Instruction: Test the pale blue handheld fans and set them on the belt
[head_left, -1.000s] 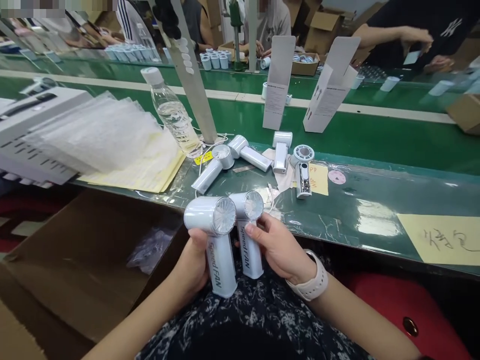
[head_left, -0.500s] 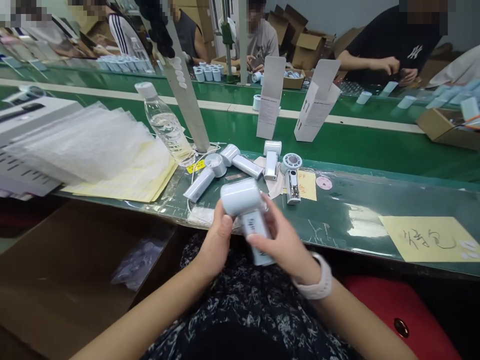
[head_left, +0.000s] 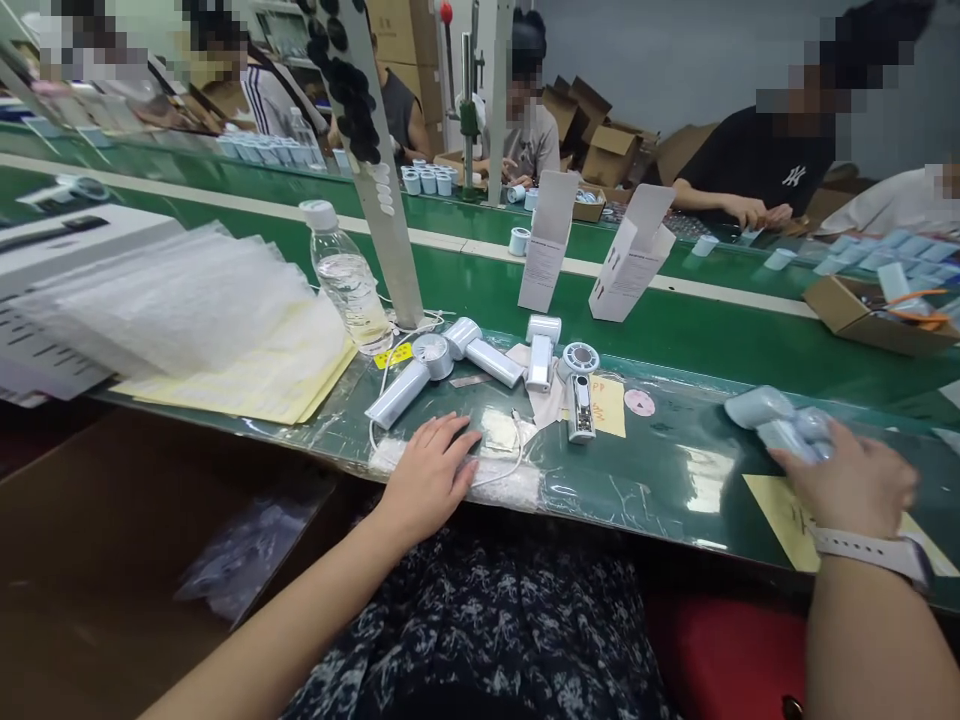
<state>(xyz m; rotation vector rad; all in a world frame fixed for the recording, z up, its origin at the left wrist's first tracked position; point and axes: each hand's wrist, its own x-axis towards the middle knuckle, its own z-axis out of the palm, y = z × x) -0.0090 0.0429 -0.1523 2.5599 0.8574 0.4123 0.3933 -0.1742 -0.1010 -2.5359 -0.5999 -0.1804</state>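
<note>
- The pale blue plastic handheld fans [head_left: 769, 418] (blurred, seemingly two) are at the far right of the bench, beside a yellow paper note [head_left: 776, 505].
- The right hand [head_left: 855, 485] is closed around their handles.
- The left hand [head_left: 429, 478] lies flat and spread on the edge of the glossy green workbench [head_left: 675, 470], holding nothing.
- Beyond it — four loose white fans [head_left: 491, 362], a clear plastic water bottle [head_left: 346, 285] and two upright white cartons [head_left: 547, 245].
</note>
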